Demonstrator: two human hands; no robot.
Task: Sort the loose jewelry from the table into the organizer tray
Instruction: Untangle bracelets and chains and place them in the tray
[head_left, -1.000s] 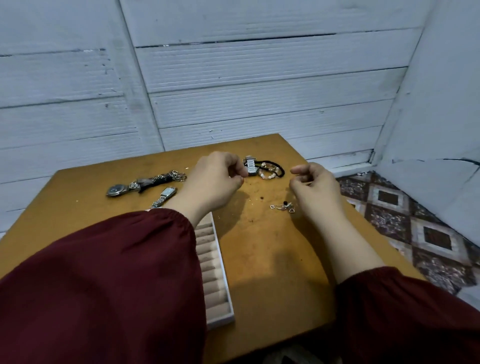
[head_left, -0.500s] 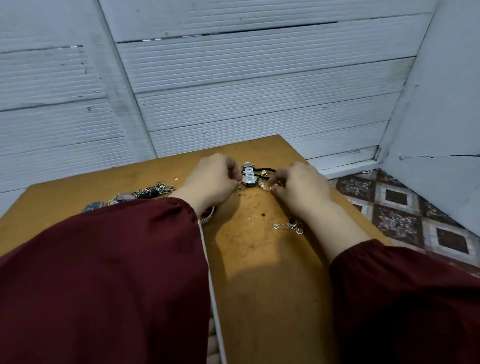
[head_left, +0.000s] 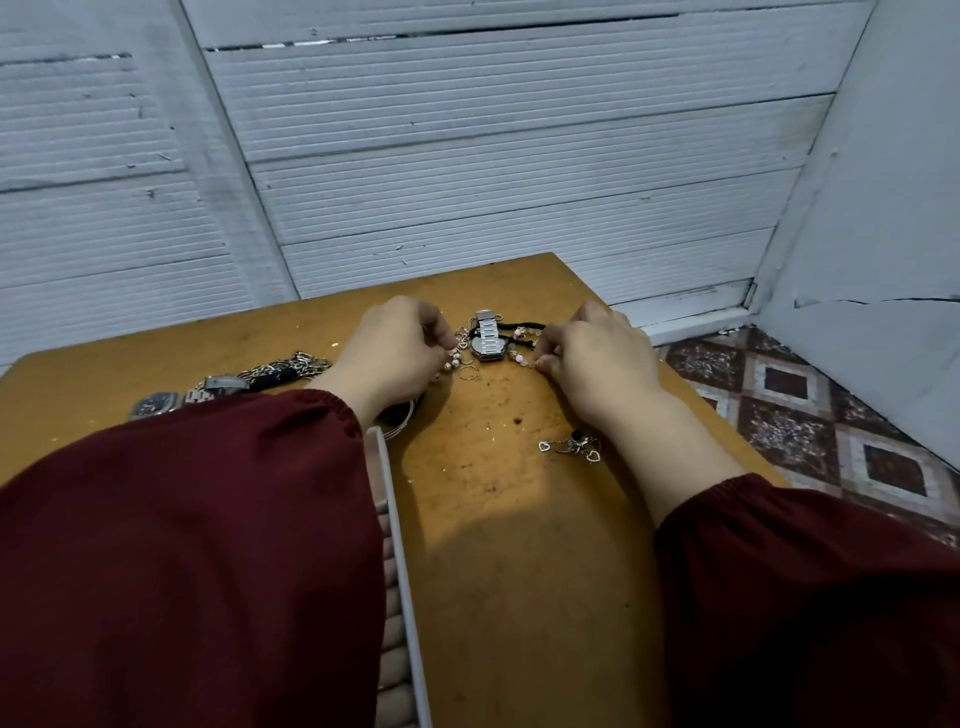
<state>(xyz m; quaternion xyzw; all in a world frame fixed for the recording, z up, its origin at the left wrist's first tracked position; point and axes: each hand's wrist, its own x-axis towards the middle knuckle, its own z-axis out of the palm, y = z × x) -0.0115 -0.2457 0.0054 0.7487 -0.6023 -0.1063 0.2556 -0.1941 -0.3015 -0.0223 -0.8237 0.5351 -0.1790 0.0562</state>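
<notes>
The organizer tray (head_left: 400, 545) lies mostly under the left sleeve (head_left: 182, 545). Only its 3 o'clock rim and a sliver of padded rolls show, and the picture's 6 o'clock edge cuts it off. The sleeve also covers part of the wristwatch (head_left: 156, 404) at 9 o'clock on the bench (head_left: 519, 545) and most of a round dark-and-silver piece (head_left: 402, 415) beneath the wrist. The left grip (head_left: 395, 353) and right grip (head_left: 597, 358) curl their fingertips out of sight at the beaded bracelet (head_left: 521, 358); whether either pinches it cannot be told.
</notes>
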